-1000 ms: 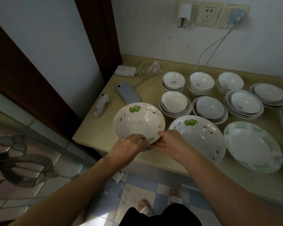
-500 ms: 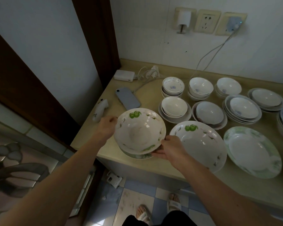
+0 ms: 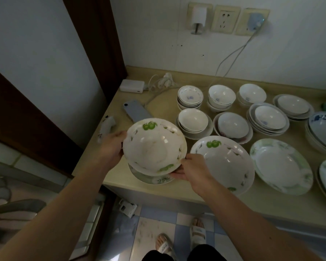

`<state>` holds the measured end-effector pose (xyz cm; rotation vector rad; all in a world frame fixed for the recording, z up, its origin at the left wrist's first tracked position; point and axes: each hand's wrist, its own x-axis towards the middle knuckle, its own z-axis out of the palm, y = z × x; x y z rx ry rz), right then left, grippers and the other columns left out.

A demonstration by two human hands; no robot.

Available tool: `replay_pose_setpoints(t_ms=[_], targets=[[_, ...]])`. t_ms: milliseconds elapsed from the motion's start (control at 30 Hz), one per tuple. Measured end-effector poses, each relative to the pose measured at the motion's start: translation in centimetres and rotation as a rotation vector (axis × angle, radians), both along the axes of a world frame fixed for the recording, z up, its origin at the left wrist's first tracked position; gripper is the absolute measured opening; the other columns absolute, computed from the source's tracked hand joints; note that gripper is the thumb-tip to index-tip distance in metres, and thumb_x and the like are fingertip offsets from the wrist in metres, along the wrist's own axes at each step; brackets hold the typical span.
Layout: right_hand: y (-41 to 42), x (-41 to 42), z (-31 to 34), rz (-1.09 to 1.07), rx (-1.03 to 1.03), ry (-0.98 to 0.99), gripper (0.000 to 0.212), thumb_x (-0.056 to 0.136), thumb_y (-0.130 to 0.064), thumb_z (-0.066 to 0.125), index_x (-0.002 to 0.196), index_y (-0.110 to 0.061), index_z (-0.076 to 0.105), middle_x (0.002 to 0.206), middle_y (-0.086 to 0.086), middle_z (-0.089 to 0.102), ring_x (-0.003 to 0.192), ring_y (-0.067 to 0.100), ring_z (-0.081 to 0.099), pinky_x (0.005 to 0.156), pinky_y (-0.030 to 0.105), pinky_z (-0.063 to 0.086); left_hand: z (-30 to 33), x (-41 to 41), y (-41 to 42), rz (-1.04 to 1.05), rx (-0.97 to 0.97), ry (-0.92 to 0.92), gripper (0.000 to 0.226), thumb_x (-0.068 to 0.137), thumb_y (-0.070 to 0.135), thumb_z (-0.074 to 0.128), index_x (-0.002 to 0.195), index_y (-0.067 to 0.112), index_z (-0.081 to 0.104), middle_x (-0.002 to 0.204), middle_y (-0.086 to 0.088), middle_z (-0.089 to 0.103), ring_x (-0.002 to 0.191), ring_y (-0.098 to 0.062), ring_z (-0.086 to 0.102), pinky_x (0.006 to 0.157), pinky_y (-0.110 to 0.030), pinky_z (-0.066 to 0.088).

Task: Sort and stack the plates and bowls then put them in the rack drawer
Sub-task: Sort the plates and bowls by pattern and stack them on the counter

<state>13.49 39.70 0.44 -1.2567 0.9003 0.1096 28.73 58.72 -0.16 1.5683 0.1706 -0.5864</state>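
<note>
A white bowl with green fruit print [image 3: 154, 146] hangs tilted above the counter's front left corner. My left hand [image 3: 112, 147] grips its left rim and my right hand [image 3: 192, 170] grips its lower right rim. Under it a floral plate [image 3: 152, 178] lies on the counter. Just to the right rests a matching large green-fruit bowl [image 3: 228, 162]. A wide pale green plate [image 3: 280, 166] lies further right. Small bowls stand in stacks [image 3: 190, 97] behind, with shallow dishes stacked [image 3: 269, 119] at the back right.
A phone [image 3: 135, 112], a white charger block [image 3: 132, 86] with cables and a small white handheld device [image 3: 105, 127] lie at the counter's left end. Wall sockets [image 3: 225, 18] sit above. A dark door frame [image 3: 94, 44] stands left. My sandalled feet [image 3: 196, 230] are on the tiled floor below.
My left hand moved from the bowl's near rim around to its left rim. The bowl stays lifted between both hands and has tilted a little more upright.
</note>
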Motion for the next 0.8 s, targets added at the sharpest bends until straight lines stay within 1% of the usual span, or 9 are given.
replay_pose_setpoints(t_ms=[100,167,300,433,500,567,633,733,800], targets=[[-1.2,0.1,1.6,-0.021,-0.029,-0.089,0.023,0.101,0.002,0.049,0.105,-0.003,0.071,0.090,0.018,0.078,0.080,0.029,0.078,0.063,0.035,0.063,2.9,0.5,-0.8,-0.021,-0.049,-0.098,0.026,0.103,0.011,0.052,0.083,0.013,0.068,0.067,0.003,0.071,0.065,-0.012,0.064,0.061,-0.028,0.053],[-2.8,-0.1,3.1,-0.024,-0.041,-0.147,0.023,0.101,0.001,0.051,0.110,-0.005,0.071,0.092,0.019,0.078,0.082,0.030,0.078,0.064,0.034,0.063,4.8,0.7,-1.6,-0.058,-0.094,-0.143,0.020,0.103,0.012,0.054,0.091,0.011,0.070,0.068,0.006,0.073,0.061,-0.006,0.067,0.056,-0.023,0.054],[-6.8,-2.0,6.1,-0.033,-0.112,-0.215,0.021,0.098,0.002,0.054,0.104,-0.004,0.072,0.089,0.020,0.078,0.080,0.031,0.078,0.061,0.032,0.063,7.3,-0.1,-4.4,-0.182,-0.126,-0.219,0.021,0.104,0.017,0.054,0.110,0.006,0.071,0.087,0.001,0.078,0.078,-0.011,0.073,0.068,-0.025,0.059],[-10.8,-5.3,7.2,-0.016,-0.193,-0.257,0.018,0.096,-0.001,0.059,0.103,-0.003,0.076,0.088,0.022,0.077,0.081,0.034,0.077,0.062,0.033,0.063,7.1,-2.3,-7.4,-0.271,-0.153,-0.218,0.020,0.103,0.019,0.056,0.107,0.007,0.070,0.086,0.001,0.078,0.081,-0.013,0.074,0.070,-0.024,0.059],[-12.5,-7.2,7.1,-0.006,-0.210,-0.248,0.021,0.095,0.000,0.058,0.098,-0.005,0.078,0.087,0.024,0.077,0.080,0.037,0.077,0.061,0.033,0.062,6.3,-3.4,-8.7,-0.322,-0.158,-0.180,0.018,0.101,0.018,0.059,0.107,0.008,0.072,0.095,-0.003,0.079,0.088,-0.017,0.075,0.074,-0.027,0.060],[-13.9,-9.0,6.6,-0.009,-0.222,-0.214,0.027,0.094,0.002,0.058,0.087,-0.011,0.080,0.084,0.024,0.077,0.077,0.037,0.077,0.058,0.033,0.062,5.4,-4.6,-10.0,-0.374,-0.150,-0.140,0.021,0.099,0.016,0.062,0.113,0.004,0.071,0.106,-0.010,0.077,0.097,-0.022,0.074,0.076,-0.028,0.060],[-15.1,-10.5,5.8,-0.008,-0.245,-0.172,0.027,0.092,0.002,0.059,0.082,-0.012,0.080,0.082,0.023,0.077,0.075,0.036,0.077,0.058,0.034,0.062,4.6,-5.9,-11.1,-0.404,-0.126,-0.099,0.022,0.098,0.011,0.064,0.116,0.000,0.069,0.110,-0.013,0.076,0.098,-0.024,0.074,0.074,-0.027,0.060],[-16.3,-12.2,4.5,0.014,-0.284,-0.120,0.021,0.093,0.001,0.059,0.089,-0.006,0.078,0.081,0.020,0.077,0.076,0.034,0.077,0.059,0.035,0.063,3.5,-7.5,-12.1,-0.433,-0.056,-0.080,0.016,0.096,0.004,0.064,0.111,0.001,0.070,0.104,-0.011,0.077,0.094,-0.023,0.073,0.069,-0.026,0.059],[-16.9,-12.9,3.7,0.044,-0.301,-0.096,0.022,0.095,0.001,0.057,0.093,-0.004,0.078,0.081,0.018,0.078,0.075,0.032,0.078,0.058,0.033,0.062,2.8,-8.3,-12.3,-0.475,-0.001,-0.099,0.016,0.095,0.003,0.065,0.110,0.002,0.070,0.103,-0.010,0.077,0.096,-0.023,0.073,0.071,-0.026,0.059]])
